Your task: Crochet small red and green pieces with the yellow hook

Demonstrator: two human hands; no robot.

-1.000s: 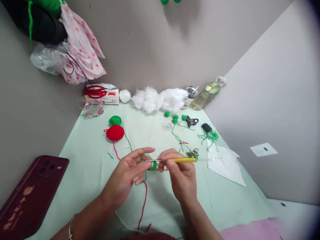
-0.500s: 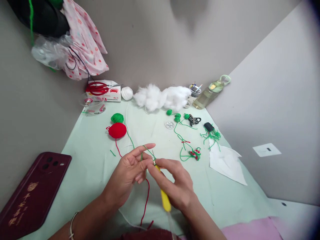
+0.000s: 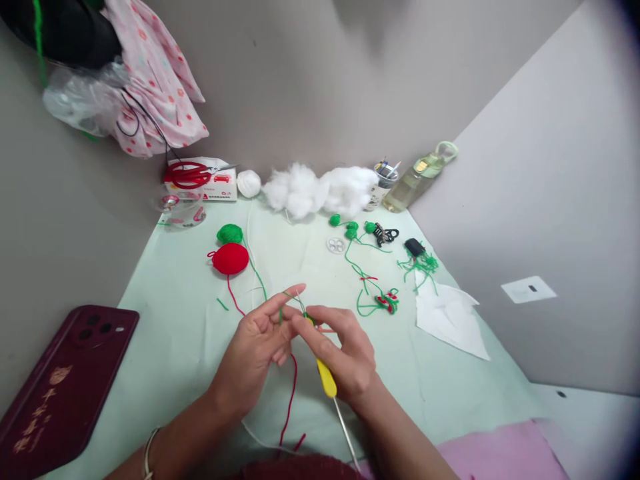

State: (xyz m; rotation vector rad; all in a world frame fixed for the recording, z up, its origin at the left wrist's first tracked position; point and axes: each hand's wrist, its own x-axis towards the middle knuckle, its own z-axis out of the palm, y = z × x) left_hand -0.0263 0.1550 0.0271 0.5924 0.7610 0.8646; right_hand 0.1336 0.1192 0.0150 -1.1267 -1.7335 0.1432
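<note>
Both our hands: left holding green yarn, right gripping hook
Hook: swung toward 5 o'clock, probably looping

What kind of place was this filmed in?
Probably a home craft corner: a cloth-covered table against the walls, with a red yarn ball, fluffy white stuffing and scissors.

Soft, even indoor light fell over the pale bench, with faint shadows beneath the hands and a blurry one high on the grey wall. Wide-angle distortion stretched the edges, and the right corners darkened.
</note>
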